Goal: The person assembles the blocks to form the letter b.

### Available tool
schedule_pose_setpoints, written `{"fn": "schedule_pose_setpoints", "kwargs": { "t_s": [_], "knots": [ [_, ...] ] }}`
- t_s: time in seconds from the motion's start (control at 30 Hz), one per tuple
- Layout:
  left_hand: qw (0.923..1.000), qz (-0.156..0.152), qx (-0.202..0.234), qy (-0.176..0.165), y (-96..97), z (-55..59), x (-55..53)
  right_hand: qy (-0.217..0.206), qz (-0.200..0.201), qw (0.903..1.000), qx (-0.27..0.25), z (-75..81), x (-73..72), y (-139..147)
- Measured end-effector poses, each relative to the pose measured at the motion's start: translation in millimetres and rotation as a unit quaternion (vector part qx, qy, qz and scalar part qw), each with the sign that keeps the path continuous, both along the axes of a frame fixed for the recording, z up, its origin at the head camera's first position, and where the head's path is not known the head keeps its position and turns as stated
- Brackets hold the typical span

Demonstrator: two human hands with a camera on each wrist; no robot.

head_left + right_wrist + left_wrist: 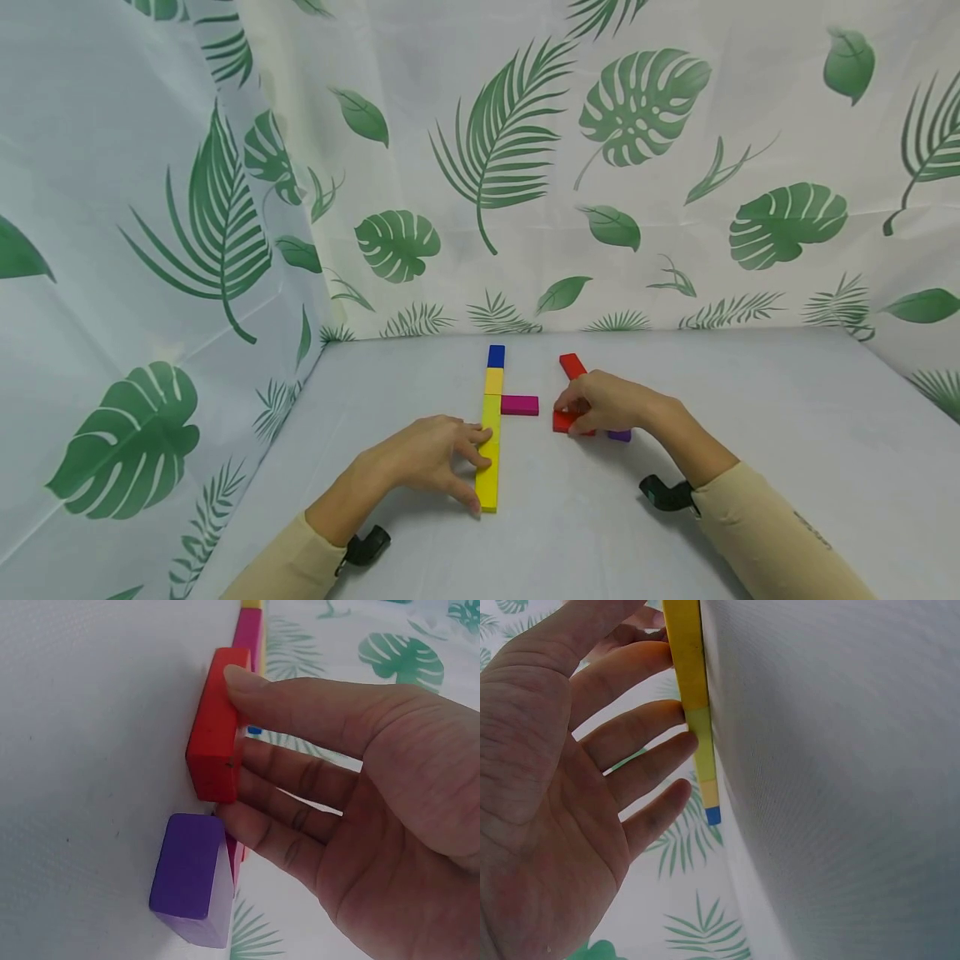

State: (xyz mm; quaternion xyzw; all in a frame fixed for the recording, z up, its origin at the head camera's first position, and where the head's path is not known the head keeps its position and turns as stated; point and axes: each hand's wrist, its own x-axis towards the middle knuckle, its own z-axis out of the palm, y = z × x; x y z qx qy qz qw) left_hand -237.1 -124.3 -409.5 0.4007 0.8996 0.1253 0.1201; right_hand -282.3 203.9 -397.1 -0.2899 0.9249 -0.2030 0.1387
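A straight row of blocks runs away from me in the head view: a long yellow block (488, 492) at the near end, a paler yellow block (491, 408), a short golden block (493, 381) and a blue block (496, 357) at the far end. Along the row's left side, my left hand (427, 454) rests its nearly straight fingertips, with the thumb by the near end. A magenta block (520, 405) juts rightward from the row. Between thumb and fingers, my right hand (611, 402) pinches a red block (212, 720) lying crosswise, right of the magenta one.
Beside the right hand sits a purple block (187, 866), partly covered in the head view. Beyond that hand, another red block (572, 364) lies slanted. A white cloth covers the table (540, 542), and a leaf-printed curtain (525, 275) rises at its back edge.
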Motion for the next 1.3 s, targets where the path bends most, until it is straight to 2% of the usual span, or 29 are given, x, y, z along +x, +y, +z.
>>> {"fn": "schedule_pose_setpoints", "kwargs": {
  "t_s": [0.33, 0.63, 1.3],
  "knots": [
    [1.0, -0.003, -0.001, 0.001, -0.2, -1.2, -1.6, 0.022, -0.007, 0.9996, 0.013, -1.6, -0.8, -3],
    [0.9999, -0.009, 0.003, 0.005, -0.7, -2.2, -1.6, 0.023, -0.017, 0.9995, 0.013, -3.0, -0.2, -5],
    [1.0, 0.002, 0.003, -0.003, -0.2, -1.0, -1.2, 0.038, -0.026, 0.999, 0.004, -8.1, -0.9, -11]
  ]
}}
